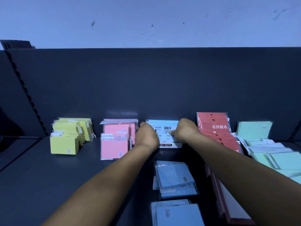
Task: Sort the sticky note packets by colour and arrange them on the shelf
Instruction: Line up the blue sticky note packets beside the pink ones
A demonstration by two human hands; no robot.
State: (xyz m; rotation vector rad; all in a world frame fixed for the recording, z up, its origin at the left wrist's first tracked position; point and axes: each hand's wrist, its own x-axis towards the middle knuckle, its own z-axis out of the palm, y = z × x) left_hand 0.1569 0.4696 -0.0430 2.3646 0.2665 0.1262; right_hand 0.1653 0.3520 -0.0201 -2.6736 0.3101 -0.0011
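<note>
I see both hands, left hand (146, 136) and right hand (184, 131), gripping the upright blue sticky note packet (164, 132) by its side edges (label facing me), between pink stack (115, 144) and red packets (215, 128).

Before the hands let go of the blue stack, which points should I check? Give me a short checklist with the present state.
1. Both hands on blue stack: left hand and right hand grip its sides: ok.
2. Stack stands upright against the back panel: ok.
3. Apart from pink stack: cannot tell, left hand hides the gap.
4. Apart from red packets: ok.
5. All blue sorted: not ok, loose blue packets lie in front.
</note>
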